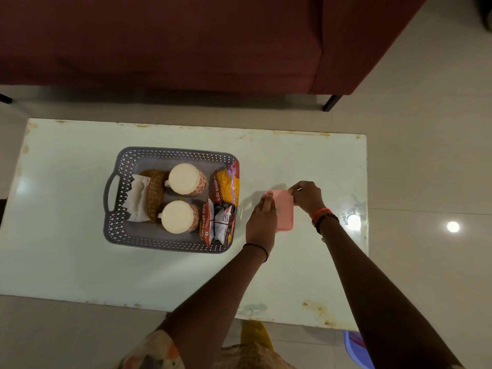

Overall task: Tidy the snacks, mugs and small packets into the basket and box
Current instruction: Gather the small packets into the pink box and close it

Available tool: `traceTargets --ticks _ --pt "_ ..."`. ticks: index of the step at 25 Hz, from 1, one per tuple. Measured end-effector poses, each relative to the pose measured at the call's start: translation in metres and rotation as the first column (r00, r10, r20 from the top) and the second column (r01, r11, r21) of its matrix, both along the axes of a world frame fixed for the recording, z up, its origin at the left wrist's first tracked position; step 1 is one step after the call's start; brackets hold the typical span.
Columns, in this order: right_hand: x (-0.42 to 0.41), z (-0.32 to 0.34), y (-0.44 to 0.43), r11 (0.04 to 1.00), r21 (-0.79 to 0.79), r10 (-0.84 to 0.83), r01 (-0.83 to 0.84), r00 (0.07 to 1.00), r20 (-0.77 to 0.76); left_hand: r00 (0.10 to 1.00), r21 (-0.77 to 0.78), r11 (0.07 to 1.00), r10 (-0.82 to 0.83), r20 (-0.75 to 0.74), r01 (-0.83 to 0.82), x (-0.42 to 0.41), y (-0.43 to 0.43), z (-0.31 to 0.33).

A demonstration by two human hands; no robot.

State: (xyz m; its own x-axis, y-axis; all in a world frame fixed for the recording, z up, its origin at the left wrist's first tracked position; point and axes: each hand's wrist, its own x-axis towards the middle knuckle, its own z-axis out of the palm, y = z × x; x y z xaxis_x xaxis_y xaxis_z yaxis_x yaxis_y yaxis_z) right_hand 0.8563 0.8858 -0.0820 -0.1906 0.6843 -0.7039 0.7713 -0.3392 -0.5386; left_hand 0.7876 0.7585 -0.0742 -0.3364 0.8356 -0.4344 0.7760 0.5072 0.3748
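A grey perforated basket (121, 182) sits on the white table and holds two upturned patterned mugs (186, 179), a small wicker holder, white napkins and several snack packets (226, 187). Right of the basket lies a pink box (285, 211) with its lid on. My left hand (262, 222) rests on the box's left edge. My right hand (307, 195) pinches the box's far right corner.
The white table (80, 262) has worn, rust-spotted edges. A dark red sofa (186, 43) stands behind it on a tiled floor. A blue-purple object (354, 347) lies on the floor under the table's near right corner.
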Motion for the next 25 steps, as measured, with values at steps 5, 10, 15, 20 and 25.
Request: traceTargets --ticks 5,10,15,20,25 --pt "0.0 0.003 -0.011 0.996 0.067 -0.057 0.057 0.998 0.002 0.995 0.013 0.999 -0.047 0.085 0.046 -0.001 -0.012 -0.001" --pt "0.008 0.003 -0.031 0.988 0.049 -0.15 0.149 0.989 0.018 0.81 0.285 0.772 0.465 0.356 -0.568 0.034 -0.045 -0.003" --pt "0.019 -0.004 -0.055 0.964 0.006 -0.267 0.267 0.963 -0.025 0.011 -0.412 0.336 0.786 0.618 -0.847 0.051 -0.035 -0.011" --pt "0.017 -0.007 -0.067 0.959 -0.062 -0.283 0.277 0.953 -0.107 -0.229 -0.535 0.201 0.742 0.63 -0.821 0.039 -0.032 -0.021" --pt "-0.001 -0.007 -0.078 0.956 -0.125 -0.281 0.265 0.95 -0.137 -0.297 -0.529 0.121 0.713 0.635 -0.84 0.03 -0.047 -0.022"
